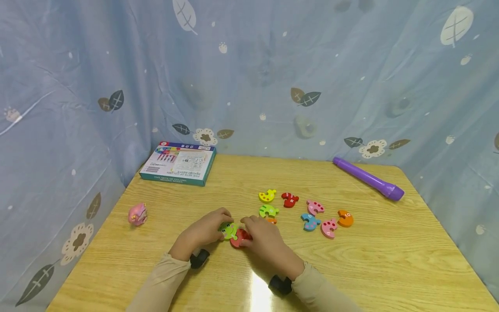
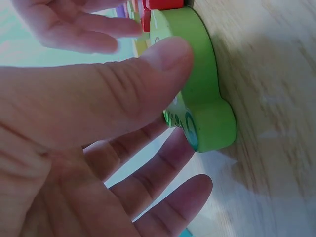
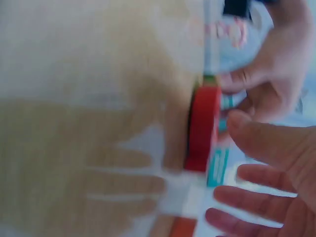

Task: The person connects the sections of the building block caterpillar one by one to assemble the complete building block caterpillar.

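In the head view my left hand [image 1: 204,229] holds a green puzzle piece with a frog-like face [image 1: 229,231] near the table's middle. The left wrist view shows the thumb pressed against this green piece [image 2: 200,74], with fingers on its far side. A red puzzle piece [image 1: 239,239] lies against the green one, to its right. My right hand [image 1: 265,238] is over that red piece and partly hides it. From the right wrist, the thumb [image 3: 239,122] is close by the red piece [image 3: 202,129], and the other fingers are spread and relaxed.
Several puzzle pieces lie to the right, among them a yellow one [image 1: 267,196], a blue one [image 1: 310,222] and an orange one [image 1: 345,218]. A box [image 1: 178,164] is at the back left, a pink toy [image 1: 137,214] at left, a purple stick [image 1: 364,177] at back right.
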The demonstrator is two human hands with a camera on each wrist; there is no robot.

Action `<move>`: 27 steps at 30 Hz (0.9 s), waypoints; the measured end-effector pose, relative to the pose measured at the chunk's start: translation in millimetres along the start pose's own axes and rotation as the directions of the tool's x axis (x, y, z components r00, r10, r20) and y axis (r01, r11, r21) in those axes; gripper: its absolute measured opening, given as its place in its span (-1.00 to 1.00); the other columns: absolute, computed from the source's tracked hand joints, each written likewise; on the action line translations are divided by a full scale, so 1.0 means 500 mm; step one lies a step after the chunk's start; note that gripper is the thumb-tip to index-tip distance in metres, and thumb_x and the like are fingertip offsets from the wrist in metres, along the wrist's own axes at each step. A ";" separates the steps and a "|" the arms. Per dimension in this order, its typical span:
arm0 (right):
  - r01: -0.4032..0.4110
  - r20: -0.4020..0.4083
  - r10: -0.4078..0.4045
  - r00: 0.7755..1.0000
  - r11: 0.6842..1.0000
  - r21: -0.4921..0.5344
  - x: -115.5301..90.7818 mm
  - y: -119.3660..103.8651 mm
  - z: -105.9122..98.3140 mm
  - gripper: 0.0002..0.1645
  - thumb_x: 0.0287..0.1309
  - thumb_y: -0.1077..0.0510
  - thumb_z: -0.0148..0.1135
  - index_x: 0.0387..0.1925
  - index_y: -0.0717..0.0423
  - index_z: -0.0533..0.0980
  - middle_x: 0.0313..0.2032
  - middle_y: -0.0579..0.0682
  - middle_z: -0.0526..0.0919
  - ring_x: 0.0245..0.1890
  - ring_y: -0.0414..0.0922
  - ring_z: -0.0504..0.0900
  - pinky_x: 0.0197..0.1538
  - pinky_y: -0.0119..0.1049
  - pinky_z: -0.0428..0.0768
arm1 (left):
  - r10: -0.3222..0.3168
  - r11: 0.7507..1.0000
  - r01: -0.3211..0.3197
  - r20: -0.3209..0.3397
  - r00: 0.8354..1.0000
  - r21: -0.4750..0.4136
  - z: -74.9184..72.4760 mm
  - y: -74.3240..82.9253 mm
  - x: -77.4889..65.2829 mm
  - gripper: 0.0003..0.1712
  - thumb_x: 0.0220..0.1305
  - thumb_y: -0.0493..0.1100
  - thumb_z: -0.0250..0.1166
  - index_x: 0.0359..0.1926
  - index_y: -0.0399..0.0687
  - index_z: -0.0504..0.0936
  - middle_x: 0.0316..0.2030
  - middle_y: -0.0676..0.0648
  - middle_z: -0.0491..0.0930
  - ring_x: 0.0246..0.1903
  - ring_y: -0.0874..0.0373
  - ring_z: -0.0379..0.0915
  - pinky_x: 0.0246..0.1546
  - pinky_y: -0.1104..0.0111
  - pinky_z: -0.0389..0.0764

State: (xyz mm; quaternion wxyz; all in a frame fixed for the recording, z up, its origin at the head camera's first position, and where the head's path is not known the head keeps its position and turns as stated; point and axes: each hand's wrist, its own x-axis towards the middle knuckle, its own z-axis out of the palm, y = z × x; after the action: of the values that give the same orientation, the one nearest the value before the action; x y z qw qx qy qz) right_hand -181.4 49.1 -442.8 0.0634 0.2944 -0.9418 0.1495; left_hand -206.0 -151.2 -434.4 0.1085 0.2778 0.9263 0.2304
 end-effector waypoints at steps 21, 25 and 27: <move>-0.286 0.036 0.289 0.957 0.956 -0.071 -0.016 0.084 -0.015 -0.45 -0.18 -0.26 0.37 -0.28 0.05 0.52 -0.51 -0.09 0.25 -0.61 -0.15 0.26 -0.64 -0.32 0.18 | 0.000 1.000 0.000 -0.016 1.000 -0.022 0.007 -0.012 -0.004 -0.50 -0.06 -0.41 0.35 0.01 -0.15 0.59 -0.07 0.00 0.43 -0.07 0.12 0.40 -0.02 0.23 0.46; -0.294 0.048 0.298 0.953 0.952 -0.086 -0.009 0.080 -0.013 -0.49 -0.16 -0.25 0.36 -0.29 0.02 0.54 -0.47 -0.07 0.25 -0.60 -0.14 0.30 -0.60 -0.28 0.22 | 0.001 1.000 -0.001 -0.016 1.000 -0.025 0.003 -0.010 0.003 -0.50 -0.05 -0.42 0.34 0.01 -0.17 0.58 -0.07 -0.01 0.42 -0.06 0.10 0.40 -0.02 0.22 0.45; -0.276 0.050 0.280 0.959 0.958 -0.079 -0.008 0.080 -0.013 -0.55 -0.15 -0.19 0.39 -0.30 0.01 0.55 -0.45 -0.06 0.27 -0.60 -0.15 0.31 -0.59 -0.29 0.26 | 0.007 1.000 -0.007 -0.014 1.000 -0.027 0.004 -0.010 0.006 -0.50 -0.06 -0.43 0.34 0.01 -0.18 0.58 -0.07 -0.02 0.43 -0.06 0.09 0.41 -0.03 0.22 0.46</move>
State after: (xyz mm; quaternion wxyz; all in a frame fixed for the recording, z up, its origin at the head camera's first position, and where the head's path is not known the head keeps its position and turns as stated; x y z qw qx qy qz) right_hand -200.8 84.4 -447.4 0.0238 0.1611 -0.9800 0.1145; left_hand -210.2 -152.4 -438.6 0.1049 0.2781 0.9228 0.2452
